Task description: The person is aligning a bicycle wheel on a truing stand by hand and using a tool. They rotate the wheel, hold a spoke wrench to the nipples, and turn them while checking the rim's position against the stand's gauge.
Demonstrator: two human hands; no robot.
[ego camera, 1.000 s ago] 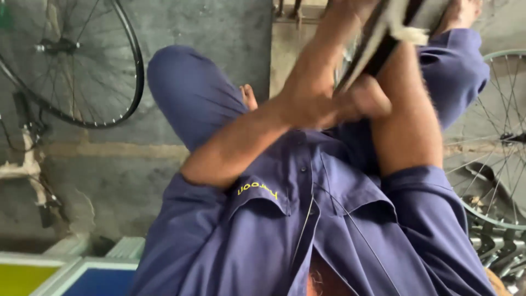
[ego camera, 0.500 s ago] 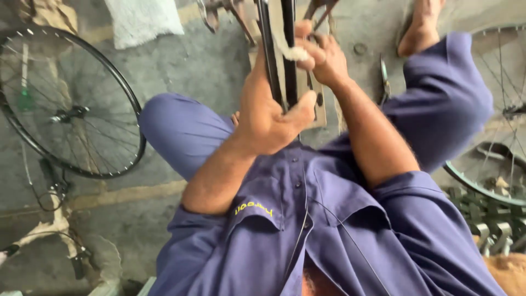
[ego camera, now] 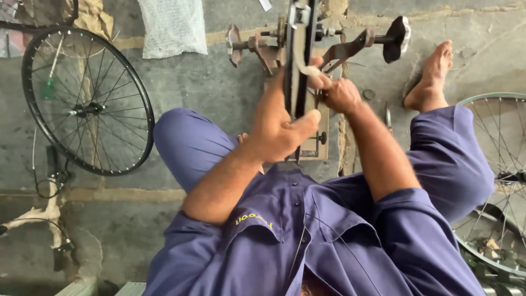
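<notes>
Bicycle workshop; spoked wheels (ego camera: 87, 101), truing stand (ego camera: 307, 44)

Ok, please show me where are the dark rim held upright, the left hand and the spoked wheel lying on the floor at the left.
dark rim (ego camera: 300, 49), head view, on its edge above the hands.
left hand (ego camera: 282, 129), head view, back of the hand.
spoked wheel (ego camera: 143, 104), head view, on its black rim.

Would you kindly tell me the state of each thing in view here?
Left hand: gripping the dark wheel rim standing edge-on in the rusty metal stand.
Right hand: closed at the rim's side.
Black spoked bicycle wheel: lying flat on the concrete floor.
White mesh sack: lying on the floor.
</notes>
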